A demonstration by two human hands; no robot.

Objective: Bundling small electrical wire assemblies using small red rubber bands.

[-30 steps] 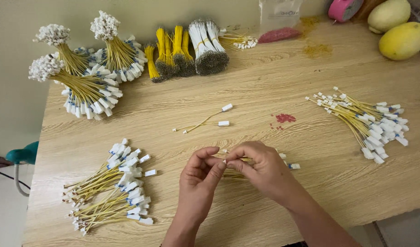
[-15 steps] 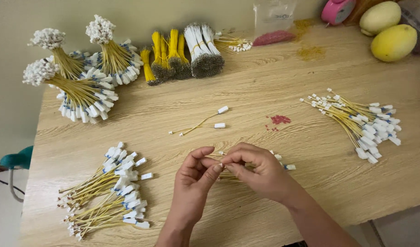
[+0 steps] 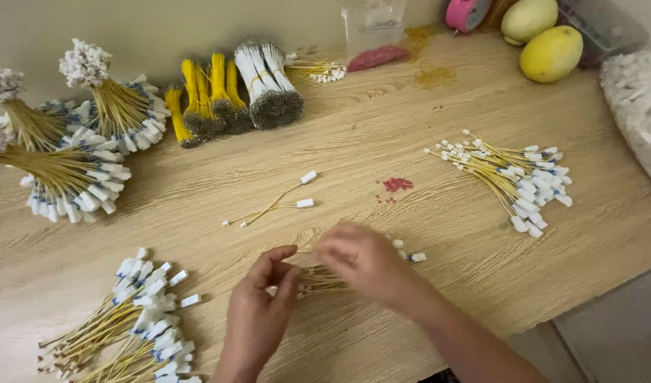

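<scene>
I see both hands low at 6 o'clock over the wooden table (image 3: 425, 128). Left hand (image 3: 258, 312) is pinched, thumb and forefinger closed on a thin yellow wire (image 3: 305, 250). Right hand (image 3: 361, 259) is blurred, curled over a small wire bunch (image 3: 324, 281) lying on the table; can't tell whether it grips anything. Wire runs between the two hands, bunch just under the right palm. Two loose wires (image 3: 272, 206) with white plugs lie at 12 o'clock from the hands. Wire pile (image 3: 513, 177) at 2 o'clock, well apart. Another pile (image 3: 127, 319) at 9 o'clock, near the left hand. Tied bundles (image 3: 70, 156) at 10 o'clock, yellow and white sleeve bunches (image 3: 233, 92) at 11. Two mangoes (image 3: 545, 39) far at 1 o'clock.
</scene>
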